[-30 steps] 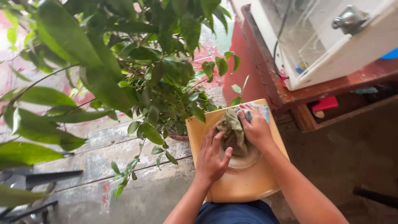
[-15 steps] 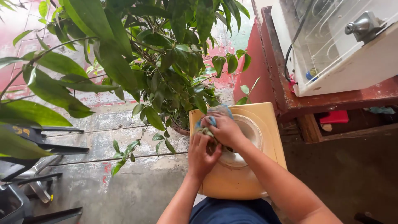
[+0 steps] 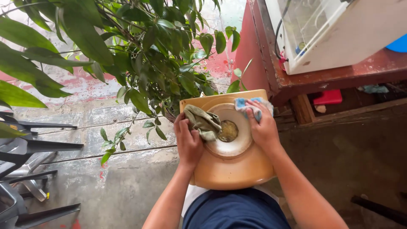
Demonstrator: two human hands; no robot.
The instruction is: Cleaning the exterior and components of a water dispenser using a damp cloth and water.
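Below the camera, over a tan plastic stool-like piece [image 3: 231, 169] with a pale round recess [image 3: 231, 140] and a dark clogged hole [image 3: 228, 130] at its middle. Left hand [image 3: 188, 140] closed on an olive-green rag [image 3: 204, 122], pressing it against the recess's left rim. Right hand [image 3: 263, 127] gripping the right edge, fingers folded over a blue-and-white cloth [image 3: 250, 104] at the upper right corner. Beside the upper left corner, a leafy potted plant [image 3: 161, 55], touching or nearly so. To the right, a red wooden worktop [image 3: 339, 72] bearing a white appliance [image 3: 339, 29]. At far left, dark chair legs [image 3: 29, 148] on wet concrete floor [image 3: 106, 182].
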